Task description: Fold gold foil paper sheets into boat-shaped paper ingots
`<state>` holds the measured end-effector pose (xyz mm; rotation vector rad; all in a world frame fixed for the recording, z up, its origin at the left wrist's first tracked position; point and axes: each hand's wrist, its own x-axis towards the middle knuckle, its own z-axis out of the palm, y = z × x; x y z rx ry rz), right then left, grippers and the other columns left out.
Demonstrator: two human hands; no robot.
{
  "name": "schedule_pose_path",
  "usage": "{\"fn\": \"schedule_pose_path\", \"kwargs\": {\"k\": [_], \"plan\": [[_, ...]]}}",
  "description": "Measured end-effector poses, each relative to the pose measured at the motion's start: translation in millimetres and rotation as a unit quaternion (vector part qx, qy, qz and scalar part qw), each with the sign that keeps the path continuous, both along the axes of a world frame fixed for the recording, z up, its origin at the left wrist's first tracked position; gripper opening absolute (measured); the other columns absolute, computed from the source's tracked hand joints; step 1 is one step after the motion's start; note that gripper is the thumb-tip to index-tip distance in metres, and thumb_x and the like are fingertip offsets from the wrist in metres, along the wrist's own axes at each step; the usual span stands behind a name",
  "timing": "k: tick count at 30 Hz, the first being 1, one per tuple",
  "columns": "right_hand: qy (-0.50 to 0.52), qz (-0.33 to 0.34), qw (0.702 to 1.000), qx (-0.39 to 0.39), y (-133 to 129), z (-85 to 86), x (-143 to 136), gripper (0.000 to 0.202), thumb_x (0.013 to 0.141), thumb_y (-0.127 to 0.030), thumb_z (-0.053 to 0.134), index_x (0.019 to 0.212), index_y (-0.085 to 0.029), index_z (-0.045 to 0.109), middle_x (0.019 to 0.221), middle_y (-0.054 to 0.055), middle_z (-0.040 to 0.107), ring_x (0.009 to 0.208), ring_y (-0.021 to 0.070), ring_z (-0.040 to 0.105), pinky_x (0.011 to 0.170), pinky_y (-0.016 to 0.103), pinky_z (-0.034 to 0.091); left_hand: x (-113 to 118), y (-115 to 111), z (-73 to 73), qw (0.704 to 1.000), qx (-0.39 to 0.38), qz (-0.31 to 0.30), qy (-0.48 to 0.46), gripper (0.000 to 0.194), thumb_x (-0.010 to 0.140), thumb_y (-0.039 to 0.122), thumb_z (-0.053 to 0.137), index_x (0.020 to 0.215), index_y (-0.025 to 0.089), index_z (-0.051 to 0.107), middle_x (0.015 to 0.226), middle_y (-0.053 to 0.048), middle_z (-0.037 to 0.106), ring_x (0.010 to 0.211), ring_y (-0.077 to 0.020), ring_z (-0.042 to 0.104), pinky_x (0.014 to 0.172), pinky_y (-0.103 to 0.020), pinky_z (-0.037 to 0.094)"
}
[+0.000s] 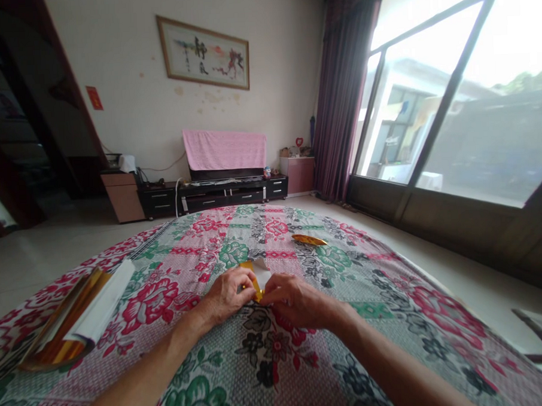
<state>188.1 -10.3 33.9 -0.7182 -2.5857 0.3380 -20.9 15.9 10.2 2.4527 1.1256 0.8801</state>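
Observation:
Both hands are at a small sheet of gold paper (258, 285) with a white side, just above the middle of the table. My left hand (227, 293) pinches its left edge between thumb and fingers. On the other side my right hand (293, 298) has its fingers closed at the paper's near right edge. Part of the sheet stands up with its white side (262, 271) showing; the fingers cover much of the rest. Farther back lies a folded gold paper piece (309, 240), shaped like a boat with pointed ends.
A stack of gold and white paper sheets (73, 319) lies curled at the table's left. A floral cloth (278, 358) covers the round table. Beyond it stands a low black cabinet (226, 198) with a pink cloth (226, 148) above. Tall windows (450, 99) are on the right.

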Motion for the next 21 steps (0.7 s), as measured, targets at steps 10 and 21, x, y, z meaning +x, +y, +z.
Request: {"fn": "schedule_pose_path", "kwargs": {"k": [10, 21], "plan": [[0.006, 0.005, 1.0, 0.0, 0.7, -2.0, 0.3, 0.034, 0.075, -0.003, 0.047, 0.094, -0.021, 0.069, 0.095, 0.005, 0.063, 0.087, 0.0124, 0.058, 0.079, 0.027, 0.046, 1.7, 0.6, -1.7, 1.0, 0.005, 0.016, -0.004, 0.011, 0.072, 0.014, 0.055, 0.064, 0.019, 0.061, 0.089, -0.001, 0.065, 0.085, -0.0155, 0.057, 0.082, -0.028, 0.042], [-0.01, 0.003, 1.0, 0.012, 0.0, -0.4, 0.0, 0.035, 0.075, -0.003, 0.046, 0.094, -0.021, 0.069, 0.094, 0.005, 0.062, 0.086, 0.0117, 0.057, 0.079, 0.027, 0.045, 2.6, -0.5, -3.1, 1.0, 0.013, 0.008, -0.02, 0.008, 0.07, 0.011, 0.055, 0.066, 0.019, 0.057, 0.088, -0.001, 0.064, 0.086, -0.0153, 0.056, 0.081, -0.029, 0.042]]}}
